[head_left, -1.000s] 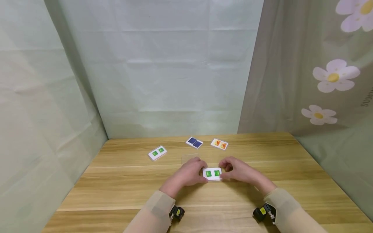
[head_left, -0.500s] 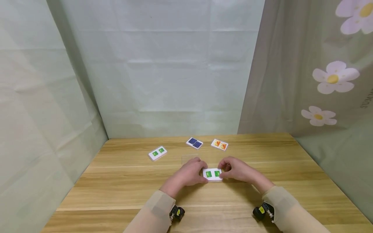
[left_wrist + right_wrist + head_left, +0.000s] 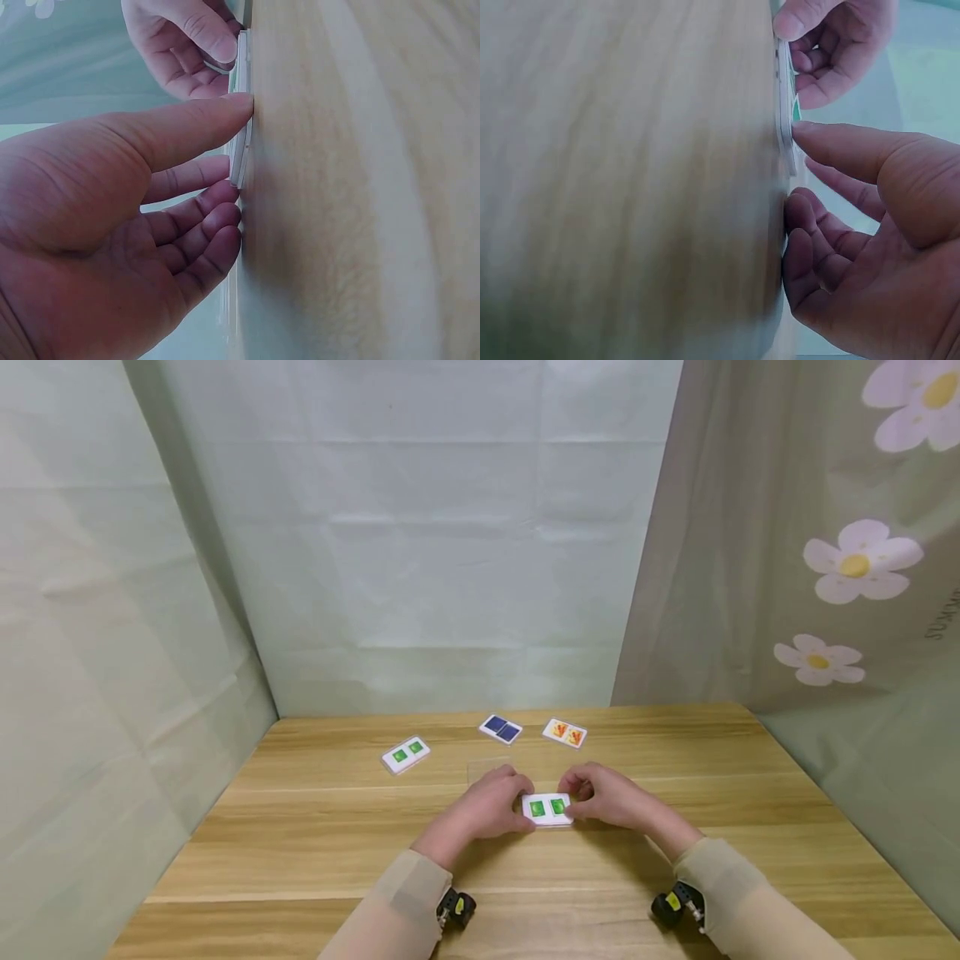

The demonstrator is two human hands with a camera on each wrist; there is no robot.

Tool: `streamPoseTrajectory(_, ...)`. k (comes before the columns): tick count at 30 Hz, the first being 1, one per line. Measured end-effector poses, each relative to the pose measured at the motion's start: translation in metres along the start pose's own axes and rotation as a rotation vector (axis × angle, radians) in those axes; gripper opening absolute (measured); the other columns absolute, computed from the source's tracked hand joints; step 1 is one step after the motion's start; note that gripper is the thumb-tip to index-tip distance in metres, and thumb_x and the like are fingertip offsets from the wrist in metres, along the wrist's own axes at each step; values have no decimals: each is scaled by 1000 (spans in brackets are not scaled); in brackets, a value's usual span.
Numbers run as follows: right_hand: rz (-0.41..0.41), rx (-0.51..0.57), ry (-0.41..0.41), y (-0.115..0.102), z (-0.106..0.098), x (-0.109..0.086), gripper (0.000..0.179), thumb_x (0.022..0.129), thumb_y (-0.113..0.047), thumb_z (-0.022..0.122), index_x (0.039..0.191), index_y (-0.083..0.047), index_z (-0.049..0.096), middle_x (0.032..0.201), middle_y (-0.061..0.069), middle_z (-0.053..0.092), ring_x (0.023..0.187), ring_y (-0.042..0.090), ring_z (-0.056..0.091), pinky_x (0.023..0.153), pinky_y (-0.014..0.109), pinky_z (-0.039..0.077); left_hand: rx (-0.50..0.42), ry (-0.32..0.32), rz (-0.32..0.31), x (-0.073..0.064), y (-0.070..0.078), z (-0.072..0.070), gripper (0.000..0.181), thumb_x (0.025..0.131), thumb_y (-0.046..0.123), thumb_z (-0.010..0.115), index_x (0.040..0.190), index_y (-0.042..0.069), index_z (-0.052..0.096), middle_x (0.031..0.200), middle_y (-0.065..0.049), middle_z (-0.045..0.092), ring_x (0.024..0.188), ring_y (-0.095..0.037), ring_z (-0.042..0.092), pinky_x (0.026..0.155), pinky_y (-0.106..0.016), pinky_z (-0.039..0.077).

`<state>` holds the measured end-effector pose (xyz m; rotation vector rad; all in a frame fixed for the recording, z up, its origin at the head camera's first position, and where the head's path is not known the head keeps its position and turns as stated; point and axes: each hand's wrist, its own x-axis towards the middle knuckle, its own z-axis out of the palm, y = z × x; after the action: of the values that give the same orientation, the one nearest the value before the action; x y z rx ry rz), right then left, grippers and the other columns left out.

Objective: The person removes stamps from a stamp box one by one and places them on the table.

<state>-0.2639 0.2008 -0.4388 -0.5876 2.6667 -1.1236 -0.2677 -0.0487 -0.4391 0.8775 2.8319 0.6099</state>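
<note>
A white card (image 3: 547, 810) with two green square pictures lies in a clear flat holder on the table, in front of the person. My left hand (image 3: 491, 802) grips the left end, thumb (image 3: 202, 124) on the near edge and fingers round the far side. From the right, my right hand (image 3: 609, 795) pinches the card's right end, its thumb (image 3: 847, 146) on the face by the right-hand picture. Edge-on in the wrist views, the card and holder (image 3: 784, 97) show as thin stacked layers. The other fingers of both hands rest curled near the tabletop.
Behind the hands lie a second green-picture card (image 3: 406, 755), a dark blue card (image 3: 500, 728) and a card with orange pictures (image 3: 565, 732). A clear flat piece (image 3: 483, 768) lies just past my left hand. Fabric walls (image 3: 450, 610) enclose the wooden table (image 3: 315, 860).
The right-hand green picture has shifted slightly left and tilted under my right thumb. My right hand has edged a little left; the left hand stays in place.
</note>
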Motion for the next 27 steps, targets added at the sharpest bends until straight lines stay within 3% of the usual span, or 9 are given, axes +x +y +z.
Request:
streamPoseTrajectory(5, 3, -20, -4, -4, -3, 0, 32, 93, -7, 88, 123, -5, 75, 108, 6, 69, 97, 21, 63, 88, 43, 54, -4, -1, -11, 1, 1, 0, 51, 89, 28, 95, 132, 8, 76, 116, -1, 64, 100, -15, 56, 94, -32, 52)
streamPoseTrajectory(13, -19, -81, 3, -1, -3, 6, 25, 93, -9, 89, 116, -5, 79, 104, 2, 69, 98, 22, 61, 90, 43, 52, -3, -5, -11, 1, 3, -2, 50, 90, 28, 95, 131, 9, 76, 116, -2, 64, 100, -15, 55, 94, -32, 52)
streamPoseTrajectory(20, -34, -65, -1, 0, -3, 7, 17, 94, -8, 87, 110, -7, 80, 104, 1, 72, 98, 21, 62, 90, 43, 53, -9, -11, -19, 2, 2, -1, 49, 90, 28, 95, 131, 10, 76, 117, -1, 63, 101, -14, 55, 94, -32, 52)
streamPoseTrajectory(27, 6, -57, 9, -1, -1, 9, 13, 96, -7, 85, 106, -7, 78, 100, -1, 71, 93, 17, 60, 87, 40, 52, -33, -16, -28, 0, 3, -2, 48, 89, 26, 95, 130, 9, 76, 116, -2, 63, 101, -15, 55, 95, -32, 52)
